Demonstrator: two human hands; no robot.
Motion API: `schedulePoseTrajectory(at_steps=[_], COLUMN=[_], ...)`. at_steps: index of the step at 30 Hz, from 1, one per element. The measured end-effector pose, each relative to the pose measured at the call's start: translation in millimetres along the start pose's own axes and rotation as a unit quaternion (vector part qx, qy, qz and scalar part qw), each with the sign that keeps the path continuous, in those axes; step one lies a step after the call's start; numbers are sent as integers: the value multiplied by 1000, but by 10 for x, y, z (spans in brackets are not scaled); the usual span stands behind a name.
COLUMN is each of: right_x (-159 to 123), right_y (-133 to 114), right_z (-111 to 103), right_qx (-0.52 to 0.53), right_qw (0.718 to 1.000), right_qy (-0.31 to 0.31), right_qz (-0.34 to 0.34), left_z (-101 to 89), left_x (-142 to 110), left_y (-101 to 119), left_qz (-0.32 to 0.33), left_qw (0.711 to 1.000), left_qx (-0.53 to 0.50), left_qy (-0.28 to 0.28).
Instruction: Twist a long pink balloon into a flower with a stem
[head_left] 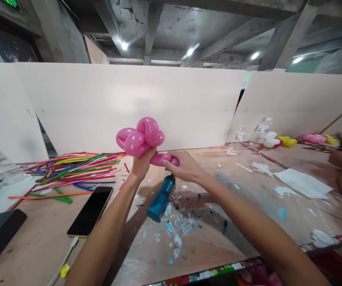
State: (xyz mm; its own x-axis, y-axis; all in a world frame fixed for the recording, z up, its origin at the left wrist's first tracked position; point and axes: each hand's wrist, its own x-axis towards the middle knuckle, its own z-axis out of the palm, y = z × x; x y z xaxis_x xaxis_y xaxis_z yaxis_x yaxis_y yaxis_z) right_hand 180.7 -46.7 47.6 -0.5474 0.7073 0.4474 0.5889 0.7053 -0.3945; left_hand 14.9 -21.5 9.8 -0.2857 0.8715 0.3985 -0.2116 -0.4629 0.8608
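2 hands (seemingly curled) grip balloon.

Balloon: bubblegum pink all over, whitish shine spots. Strips: total rainbow, like red, orange, yellow, green, blue, purple, pink. Tube: teal, black top. Phone: black screen, pale rim. Cable: white, yellow tag on it. Table: tan, splattered light blue and white, multicolour patchy edge. Board: plain off-white. Box: blackish. Paper: white. Bunch at right: white, yellow, bit of red.
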Motion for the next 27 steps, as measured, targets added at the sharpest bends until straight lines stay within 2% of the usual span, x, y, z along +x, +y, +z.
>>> schedulePoseTrajectory(at_steps=[3, 5, 9, 12, 14, 15, 16, 18, 19, 20, 21, 22, 23, 27], right_x=[-4, -4, 11, 32, 46, 51, 55, 58, 58, 59, 60, 64, 72, 142], right_y=[37, 43, -8, -19, 34, 80, 136, 255, 307, 347, 370, 373, 355, 118], right_z=[7, 16, 67, 121, 146, 155, 165, 188, 201, 211, 217, 214, 203, 126], right_qx=[-48, -83, -80, -2, 127, 212, 300, 442, 487, 514, 527, 530, 524, 432], right_qw=[999, 995, 988, 979, 960, 935, 897, 795, 746, 711, 693, 695, 715, 853], right_qy=[-20, -47, -131, -204, -250, -282, -320, -403, -436, -458, -464, -453, -425, -260], right_qz=[16, 27, -10, -14, 14, 35, 56, 103, 126, 146, 162, 175, 180, 139], left_z=[-13, -12, 45, 102, 118, 117, 109, 77, 55, 32, 9, -10, -22, 31], left_x=[-21, -28, -54, -89, -101, -102, -100, -88, -79, -69, -59, -49, -40, -35], left_y=[35, 46, 56, 113, 181, 220, 260, 334, 367, 393, 413, 426, 428, 346], left_qz=[8, 6, -21, -64, -84, -89, -93, -96, -95, -92, -86, -76, -66, -76], left_qw=[998, 998, 999, 987, 975, 967, 957, 935, 924, 917, 913, 914, 921, 958], left_qx=[56, 59, -33, -129, -196, -232, -270, -340, -366, -385, -395, -395, -382, -277], left_qy=[-39, -37, -36, -69, -59, -47, -39, -40, -47, -54, -56, -53, -44, -4])
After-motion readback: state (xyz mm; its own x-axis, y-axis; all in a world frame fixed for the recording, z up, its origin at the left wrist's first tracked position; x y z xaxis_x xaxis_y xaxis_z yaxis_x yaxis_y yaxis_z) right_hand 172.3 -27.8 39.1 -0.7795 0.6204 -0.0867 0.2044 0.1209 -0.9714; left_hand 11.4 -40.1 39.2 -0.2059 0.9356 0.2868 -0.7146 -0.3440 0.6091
